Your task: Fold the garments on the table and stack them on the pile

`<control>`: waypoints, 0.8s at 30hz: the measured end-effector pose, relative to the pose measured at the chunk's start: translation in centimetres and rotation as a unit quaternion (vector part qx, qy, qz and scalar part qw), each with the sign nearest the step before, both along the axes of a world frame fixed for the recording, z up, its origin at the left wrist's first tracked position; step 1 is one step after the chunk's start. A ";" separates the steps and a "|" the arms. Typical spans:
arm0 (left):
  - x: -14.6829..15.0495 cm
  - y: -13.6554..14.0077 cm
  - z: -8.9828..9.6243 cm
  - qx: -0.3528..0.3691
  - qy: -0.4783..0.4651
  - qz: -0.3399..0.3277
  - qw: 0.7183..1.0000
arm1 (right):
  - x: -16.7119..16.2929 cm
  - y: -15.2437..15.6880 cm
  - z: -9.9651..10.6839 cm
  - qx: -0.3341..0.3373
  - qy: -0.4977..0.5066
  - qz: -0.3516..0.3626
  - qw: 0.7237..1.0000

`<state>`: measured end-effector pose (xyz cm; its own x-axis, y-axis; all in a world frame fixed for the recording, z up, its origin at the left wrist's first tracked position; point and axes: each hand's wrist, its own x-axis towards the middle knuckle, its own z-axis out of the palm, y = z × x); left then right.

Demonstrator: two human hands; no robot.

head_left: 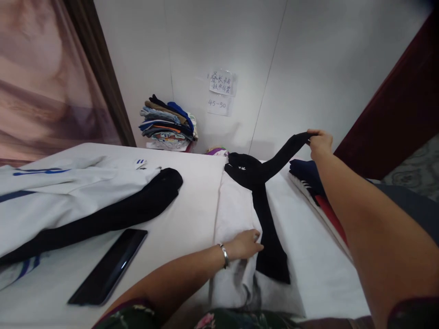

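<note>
A black-and-white garment (236, 208) lies on the white table in front of me, its white part folded into a long strip. Stretched up to the right, its black sleeve (279, 157) has its end pinched in my right hand (320, 141), raised off the table. My left hand (245, 243), with a silver bracelet at the wrist, is closed at the edge of the white cloth, beside the black panel (272, 249). The fingers there seem to grip the cloth. A small white print shows on the black part near the collar end.
On the left are a dark phone (109, 267) and spread white-and-black clothing (85, 201). A tall stack of folded clothes (168, 123) stands at the back by the wall. Folded dark, red and white garments (318, 196) lie to the right, under my forearm. Paper notes (221, 91) hang on the wall.
</note>
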<state>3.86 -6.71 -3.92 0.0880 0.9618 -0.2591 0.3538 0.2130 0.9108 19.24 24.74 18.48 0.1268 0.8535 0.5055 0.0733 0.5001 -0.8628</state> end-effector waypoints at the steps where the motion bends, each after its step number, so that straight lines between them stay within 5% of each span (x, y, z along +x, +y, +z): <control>1: 0.4 0.1 -0.4 -0.025 -0.018 -0.007 0.999 | 0.1 -0.5 -0.5 -0.016 0.015 -0.005 1.000; 6: -0.8 -0.8 0.5 -0.074 -0.166 -0.011 0.983 | -0.4 -3.1 -1.7 -0.015 0.059 0.038 0.997; 12: -5.9 -0.1 2.3 -0.034 -0.270 0.134 0.953 | -2.5 -10.5 -1.3 0.050 -0.011 0.215 0.975; 15: -8.0 0.7 2.1 -0.059 -0.359 0.187 0.912 | -3.5 -16.6 -3.7 0.055 -0.084 0.403 0.910; 19: -9.3 1.2 0.9 -0.056 -0.413 0.178 0.892 | -4.6 -24.3 -10.9 -0.014 -0.244 0.642 0.727; 22: -9.4 1.0 0.3 -0.051 -0.385 0.163 0.907 | -4.9 -27.5 -16.3 -0.059 -0.306 0.649 0.694; 24: -9.0 0.6 0.4 -0.045 -0.345 0.178 0.921 | -4.9 -28.1 -18.3 -0.077 -0.312 0.635 0.703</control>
<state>-5.11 -6.15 -3.49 -0.0542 0.9390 -0.3397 -0.4086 0.2895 0.8656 14.32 -3.35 0.22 -0.9915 0.1292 0.0134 0.0410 0.4093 -0.9115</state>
